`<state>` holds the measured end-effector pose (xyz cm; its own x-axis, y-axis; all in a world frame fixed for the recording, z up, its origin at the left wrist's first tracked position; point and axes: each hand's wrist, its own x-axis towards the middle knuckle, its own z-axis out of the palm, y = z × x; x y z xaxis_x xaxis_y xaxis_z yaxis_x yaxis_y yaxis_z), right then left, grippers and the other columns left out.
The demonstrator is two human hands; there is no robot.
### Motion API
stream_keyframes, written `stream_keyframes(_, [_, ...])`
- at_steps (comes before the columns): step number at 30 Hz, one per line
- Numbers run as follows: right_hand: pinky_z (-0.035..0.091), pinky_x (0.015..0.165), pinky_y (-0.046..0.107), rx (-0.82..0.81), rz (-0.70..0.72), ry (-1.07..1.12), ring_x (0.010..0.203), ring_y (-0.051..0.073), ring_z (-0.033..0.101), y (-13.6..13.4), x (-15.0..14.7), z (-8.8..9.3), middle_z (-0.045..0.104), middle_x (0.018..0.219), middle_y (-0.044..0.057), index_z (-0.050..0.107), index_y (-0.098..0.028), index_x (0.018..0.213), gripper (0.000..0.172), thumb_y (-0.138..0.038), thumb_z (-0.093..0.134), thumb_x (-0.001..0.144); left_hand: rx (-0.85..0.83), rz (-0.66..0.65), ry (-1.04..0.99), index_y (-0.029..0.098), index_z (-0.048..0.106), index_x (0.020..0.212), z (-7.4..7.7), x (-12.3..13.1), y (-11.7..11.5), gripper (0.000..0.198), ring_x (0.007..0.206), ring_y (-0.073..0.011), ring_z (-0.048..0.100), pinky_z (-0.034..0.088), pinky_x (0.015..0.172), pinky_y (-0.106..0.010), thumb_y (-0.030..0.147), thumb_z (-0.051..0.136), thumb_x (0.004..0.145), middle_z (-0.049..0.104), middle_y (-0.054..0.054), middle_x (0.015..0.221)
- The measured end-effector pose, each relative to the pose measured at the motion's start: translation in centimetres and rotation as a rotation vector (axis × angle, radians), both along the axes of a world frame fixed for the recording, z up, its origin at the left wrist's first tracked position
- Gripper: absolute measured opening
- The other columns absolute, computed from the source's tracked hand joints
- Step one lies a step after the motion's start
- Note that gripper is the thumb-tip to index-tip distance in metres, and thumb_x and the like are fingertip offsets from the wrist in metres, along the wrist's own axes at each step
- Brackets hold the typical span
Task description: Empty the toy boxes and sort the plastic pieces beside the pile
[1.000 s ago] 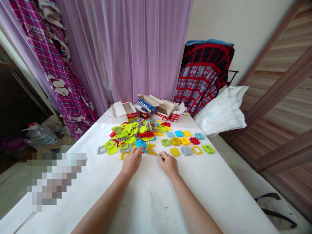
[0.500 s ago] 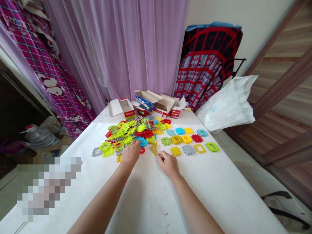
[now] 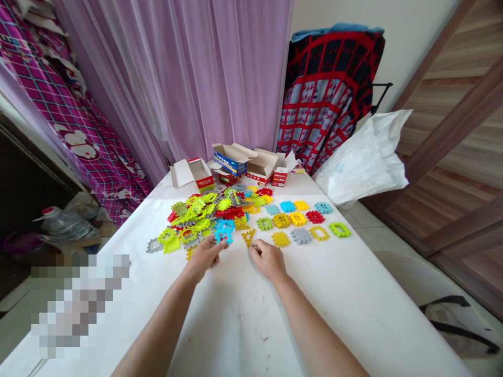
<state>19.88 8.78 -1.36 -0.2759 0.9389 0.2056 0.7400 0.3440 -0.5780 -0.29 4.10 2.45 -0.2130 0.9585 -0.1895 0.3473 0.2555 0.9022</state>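
Note:
A heap of toothed plastic tiles (image 3: 204, 217) in yellow-green, red, grey and blue lies on the white table (image 3: 243, 319). To its right, single tiles lie in two rows (image 3: 298, 225). My left hand (image 3: 202, 256) is at the heap's near edge, fingers pinched on a blue tile (image 3: 223, 231). My right hand (image 3: 268, 260) rests on the table in a loose fist, its fingertips next to a yellow triangular tile (image 3: 248, 237). Nothing shows inside that fist.
Several opened small cardboard boxes (image 3: 236, 165) stand at the table's far end. A white plastic bag (image 3: 365, 162) hangs over the right edge. Purple curtains and a red-black blanket on a rack (image 3: 326, 89) are behind. A water bottle (image 3: 63, 222) sits at the left.
My left hand has drawn back from the heap toward me, with the blue tile at its fingertips. The right hand has stayed beside the yellow triangular tile. The view has shifted slightly.

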Motion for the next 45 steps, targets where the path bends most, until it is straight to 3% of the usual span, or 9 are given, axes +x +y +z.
stream_keyframes(2, [0.037, 0.063, 0.021, -0.011, 0.003, 0.008, 0.072, 0.015, 0.065, 0.0, 0.0, 0.0, 0.073, 0.076, -0.003, 0.07, -0.028, 0.088, 0.017, -0.029, 0.053, 0.087, -0.031, 0.013, -0.127, 0.017, 0.053, 0.108, -1.2, 0.7, -0.8, 0.056, 0.04, -0.004, 0.043, 0.031, 0.037, -0.018, 0.059, 0.059, 0.072, 0.068, -0.003, 0.085])
stream_keyframes(5, [0.04, 0.066, 0.02, -0.008, 0.015, 0.055, 0.072, 0.014, 0.065, 0.0, 0.1, 0.0, 0.073, 0.078, -0.002, 0.069, -0.027, 0.093, 0.016, -0.028, 0.055, 0.086, -0.063, 0.021, -0.018, 0.018, 0.049, 0.123, -2.6, 1.2, -1.4, 0.056, 0.04, -0.0059, 0.048, 0.036, 0.038, -0.019, 0.048, 0.058, 0.076, 0.071, -0.003, 0.088])
stream_keyframes(14, [0.051, 0.074, 0.021, 0.104, 0.202, 0.174, 0.067, 0.008, 0.062, -0.5, 0.4, 0.0, 0.065, 0.118, 0.004, 0.063, -0.024, 0.118, 0.04, -0.026, 0.063, 0.078, 0.053, -0.051, 0.099, 0.015, 0.058, 0.124, -4.1, 0.9, -1.2, 0.058, 0.042, -0.0093, 0.051, 0.041, 0.045, -0.023, 0.051, 0.053, 0.077, 0.067, 0.0, 0.073])
stream_keyframes(24, [0.051, 0.074, 0.021, -0.018, 0.266, 0.238, 0.067, 0.01, 0.062, -0.8, 0.2, 0.3, 0.072, 0.101, 0.003, 0.064, -0.022, 0.12, 0.039, -0.029, 0.057, 0.082, 0.116, -0.11, 0.113, 0.023, 0.058, 0.131, -3.5, 0.8, -1.8, 0.053, 0.044, -0.0092, 0.05, 0.04, 0.048, -0.022, 0.042, 0.051, 0.081, 0.058, 0.006, 0.062])
stream_keyframes(30, [0.049, 0.071, 0.02, -0.025, 0.207, 0.31, 0.07, 0.012, 0.064, -1.1, -0.7, -0.2, 0.073, 0.084, 0.002, 0.07, -0.021, 0.093, 0.02, -0.028, 0.055, 0.082, 0.125, -0.114, 0.122, 0.023, 0.059, 0.127, -3.6, 1.0, -2.0, 0.051, 0.045, -0.0072, 0.047, 0.037, 0.047, -0.02, 0.04, 0.055, 0.078, 0.059, 0.005, 0.067])
stream_keyframes(34, [0.046, 0.064, 0.019, -0.075, 0.189, 0.279, 0.063, 0.011, 0.061, -1.3, -0.7, 0.1, 0.072, 0.077, -0.001, 0.069, -0.022, 0.084, 0.013, -0.027, 0.058, 0.079, 0.177, -0.014, -0.008, 0.021, 0.06, 0.11, -3.8, 1.1, -1.7, 0.044, 0.047, -0.007, 0.052, 0.042, 0.047, -0.021, 0.045, 0.058, 0.073, 0.064, 0.001, 0.085])
stream_keyframes(38, [0.041, 0.061, 0.019, -0.049, 0.205, 0.217, 0.06, 0.01, 0.058, -1.6, -0.7, 0.4, 0.07, 0.072, -0.002, 0.067, -0.022, 0.076, 0.008, -0.025, 0.06, 0.077, 0.187, -0.007, -0.036, 0.021, 0.06, 0.088, -3.1, 1.0, -1.8, 0.032, 0.05, -0.0105, 0.055, 0.043, 0.052, -0.022, 0.049, 0.061, 0.072, 0.062, 0.003, 0.067])
stream_keyframes(41, [0.04, 0.06, 0.02, -0.024, 0.217, 0.195, 0.059, 0.01, 0.057, -1.7, -0.8, 0.4, 0.069, 0.07, -0.002, 0.066, -0.022, 0.074, 0.008, -0.026, 0.06, 0.078, 0.176, -0.031, -0.056, 0.022, 0.058, 0.088, -2.8, 1.0, -2.0, 0.032, 0.053, -0.0134, 0.058, 0.042, 0.052, -0.022, 0.051, 0.06, 0.074, 0.059, 0.005, 0.056])
stream_keyframes(45, [0.042, 0.061, 0.02, -0.023, 0.218, 0.188, 0.059, 0.011, 0.058, -1.7, -0.8, 0.4, 0.068, 0.068, -0.002, 0.065, -0.022, 0.073, 0.008, -0.025, 0.059, 0.078, 0.205, -0.034, -0.126, 0.023, 0.053, 0.089, -2.9, 1.4, -1.9, 0.037, 0.048, -0.0116, 0.058, 0.044, 0.05, -0.024, 0.055, 0.06, 0.073, 0.065, 0.004, 0.069])
